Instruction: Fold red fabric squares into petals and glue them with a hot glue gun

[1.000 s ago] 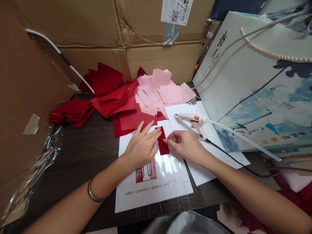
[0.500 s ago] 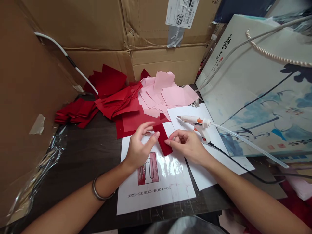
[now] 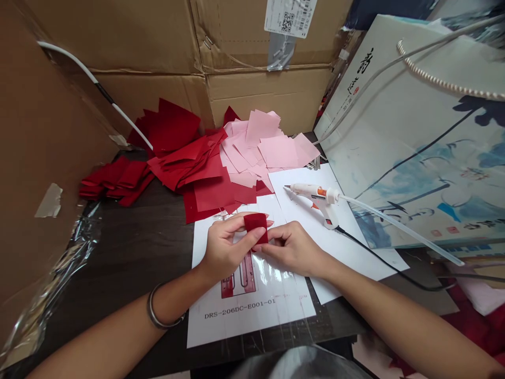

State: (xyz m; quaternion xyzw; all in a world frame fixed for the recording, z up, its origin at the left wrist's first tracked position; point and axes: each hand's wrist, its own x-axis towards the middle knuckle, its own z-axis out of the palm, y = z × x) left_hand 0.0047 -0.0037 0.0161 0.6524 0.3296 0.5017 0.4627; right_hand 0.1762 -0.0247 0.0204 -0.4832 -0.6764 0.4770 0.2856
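Observation:
A small dark red piece of fabric [image 3: 255, 223] is held up between both hands, over a printed white sheet [image 3: 284, 295]. My left hand [image 3: 229, 243] pinches it with the thumb in front and the fingers behind. On its lower right edge, the thumb and fingertips of my right hand [image 3: 290, 246] are closed. The piece looks shorter than before, though whether it is folded or tilted I cannot tell. Beneath the hands, the sheet carries a picture of a red piece with metal clips [image 3: 239, 279], partly covered.
A white glue gun [image 3: 319, 196] with a long glue stick lies on a second white sheet at right. Behind are red pieces [image 3: 205, 163], pink pieces [image 3: 278, 150] and a folded red stack [image 3: 116, 180]. Cardboard [image 3: 260, 97] and a paper bag [image 3: 414, 173] stand around.
The red fabric piece has gone from a long upright strip to a shorter square shape. My left hand has closed on it, and my right hand has moved slightly left and down. The view shifted slightly.

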